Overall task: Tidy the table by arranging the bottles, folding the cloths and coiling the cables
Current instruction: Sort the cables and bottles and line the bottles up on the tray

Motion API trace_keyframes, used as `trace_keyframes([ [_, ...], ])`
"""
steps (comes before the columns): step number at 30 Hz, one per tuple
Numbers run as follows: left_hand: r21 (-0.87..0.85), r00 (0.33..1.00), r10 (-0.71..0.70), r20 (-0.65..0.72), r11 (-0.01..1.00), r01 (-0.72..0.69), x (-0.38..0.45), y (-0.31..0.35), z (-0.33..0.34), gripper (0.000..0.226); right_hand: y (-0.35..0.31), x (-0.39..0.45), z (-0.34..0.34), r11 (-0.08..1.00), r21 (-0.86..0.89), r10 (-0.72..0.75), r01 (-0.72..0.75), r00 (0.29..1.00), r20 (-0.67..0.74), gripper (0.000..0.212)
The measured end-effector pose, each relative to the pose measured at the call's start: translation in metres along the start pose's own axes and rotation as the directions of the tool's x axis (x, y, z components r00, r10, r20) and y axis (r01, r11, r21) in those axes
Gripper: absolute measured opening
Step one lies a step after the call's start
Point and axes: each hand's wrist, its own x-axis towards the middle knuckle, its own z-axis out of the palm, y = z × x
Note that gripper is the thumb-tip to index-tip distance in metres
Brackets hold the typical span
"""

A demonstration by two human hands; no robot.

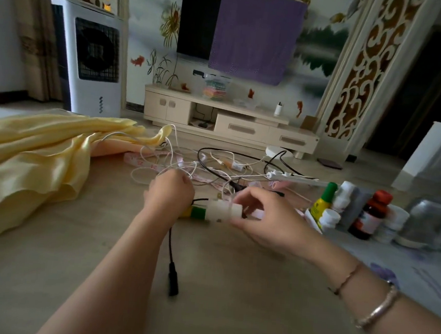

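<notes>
A white cylinder with a green and yellow end point(217, 211) lies at the middle of the table. My right hand point(268, 220) pinches its right end. My left hand point(169, 193) is curled over its left end, where a black cable point(171, 267) runs down to a plug. A tangle of white and black cables point(214, 166) and a pink tape measure point(144, 162) lies just behind my hands. A yellow satin cloth point(31, 159) is heaped on the left. Several bottles point(371, 216) stand grouped on the right.
The wooden table point(67, 286) reaches to the near edge of the frame. Grey metal pots point(429, 224) sit at the far right beside the bottles. Beyond the table are a TV cabinet point(229, 122) and a white air cooler point(90, 57).
</notes>
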Motion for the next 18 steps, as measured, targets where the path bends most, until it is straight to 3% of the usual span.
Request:
trace_keyframes([
  [4,0.143,0.993,0.1,0.06,0.984,-0.107,-0.013,0.012,0.01,0.017,0.029,-0.034,-0.048,0.986,0.121,0.134,-0.112,0.973,-0.187,0.023],
  [10,0.21,0.951,0.217,0.218,0.942,-0.263,-0.029,0.028,0.028,0.004,0.072,-0.076,-0.093,0.955,0.154,0.294,-0.253,0.877,-0.381,0.016],
  [18,0.256,0.939,0.269,0.214,0.912,-0.32,-0.042,0.041,0.042,0.042,0.095,-0.088,-0.096,0.95,0.112,0.309,-0.29,0.838,-0.45,0.016],
])
